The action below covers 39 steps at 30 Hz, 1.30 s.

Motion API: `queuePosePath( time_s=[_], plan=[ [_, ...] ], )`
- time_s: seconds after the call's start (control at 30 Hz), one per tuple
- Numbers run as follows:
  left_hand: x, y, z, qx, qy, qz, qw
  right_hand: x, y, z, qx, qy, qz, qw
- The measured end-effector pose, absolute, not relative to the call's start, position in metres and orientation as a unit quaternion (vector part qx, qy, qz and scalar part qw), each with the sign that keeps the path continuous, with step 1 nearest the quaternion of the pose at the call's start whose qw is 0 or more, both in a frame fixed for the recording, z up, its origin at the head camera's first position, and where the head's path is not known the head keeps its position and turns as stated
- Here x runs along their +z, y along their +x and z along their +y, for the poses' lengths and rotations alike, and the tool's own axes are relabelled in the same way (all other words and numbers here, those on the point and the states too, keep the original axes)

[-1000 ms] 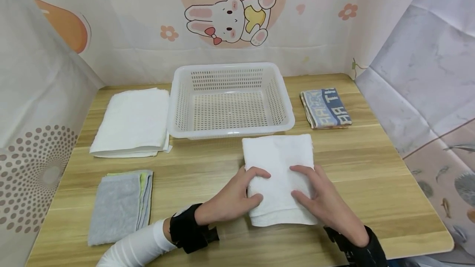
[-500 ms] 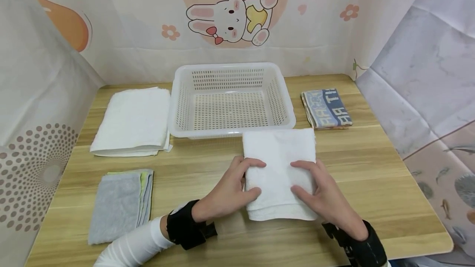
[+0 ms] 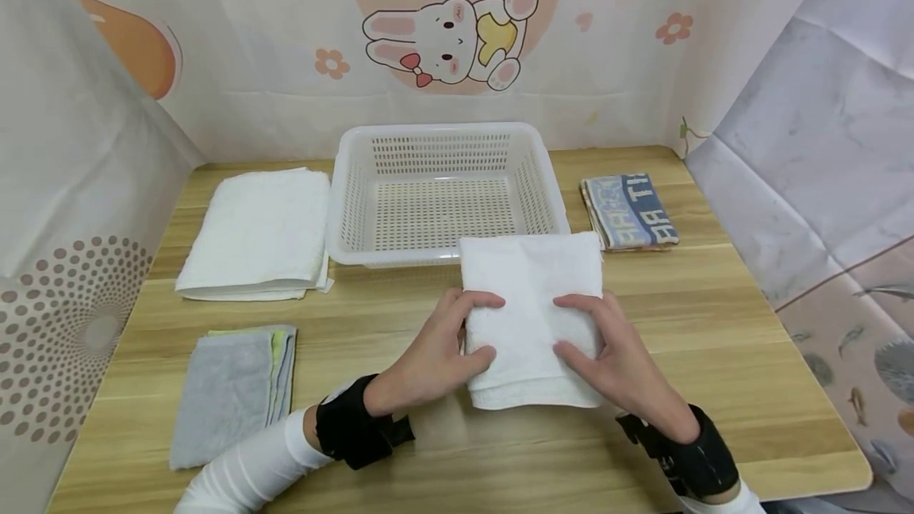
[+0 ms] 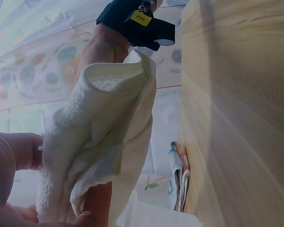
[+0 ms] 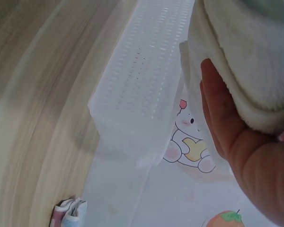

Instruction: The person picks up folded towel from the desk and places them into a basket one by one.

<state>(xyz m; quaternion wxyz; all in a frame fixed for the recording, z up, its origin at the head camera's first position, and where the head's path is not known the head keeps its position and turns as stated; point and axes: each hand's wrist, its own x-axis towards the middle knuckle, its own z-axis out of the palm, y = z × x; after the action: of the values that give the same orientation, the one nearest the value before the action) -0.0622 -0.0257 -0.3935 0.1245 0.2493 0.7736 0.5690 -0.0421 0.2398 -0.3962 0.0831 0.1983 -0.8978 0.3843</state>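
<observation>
A folded white towel point(image 3: 531, 268) is held between my two hands, raised over the table in front of the basket. My left hand point(image 3: 434, 355) grips its left side, thumb and index finger on top. On the opposite side my right hand point(image 3: 620, 351) grips it the same way. The towel's far edge overlaps the front right rim of the white plastic basket point(image 3: 400, 257) in the head view. In the left wrist view the towel point(image 4: 97, 125) shows its folded layers, clear of the wood. Right-hand fingers point(image 5: 217, 99) reach under the towel in the right wrist view.
Another folded white towel point(image 3: 257, 232) lies left of the basket. A grey folded towel point(image 3: 221, 395) is at the front left of the wooden table point(image 3: 714, 355). To the right of the basket lies a small blue patterned towel point(image 3: 628, 211). A printed curtain point(image 3: 271, 30) hangs behind.
Both hands have carried the white towel up and away from me, towards the basket. Its far edge now overlaps the basket's front rim in view. The other towels and the basket stay put.
</observation>
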Motion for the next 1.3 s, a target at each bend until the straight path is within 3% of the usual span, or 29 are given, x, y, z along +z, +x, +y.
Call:
queuePosePath(
  time_s=[1.3],
  plan=[
    [-0.383, -0.102, -0.034, 0.577, 0.22, 0.786, 0.017, -0.377, -0.103, 0.217, 0.428, 0.228, -0.87, 0.084]
  ],
)
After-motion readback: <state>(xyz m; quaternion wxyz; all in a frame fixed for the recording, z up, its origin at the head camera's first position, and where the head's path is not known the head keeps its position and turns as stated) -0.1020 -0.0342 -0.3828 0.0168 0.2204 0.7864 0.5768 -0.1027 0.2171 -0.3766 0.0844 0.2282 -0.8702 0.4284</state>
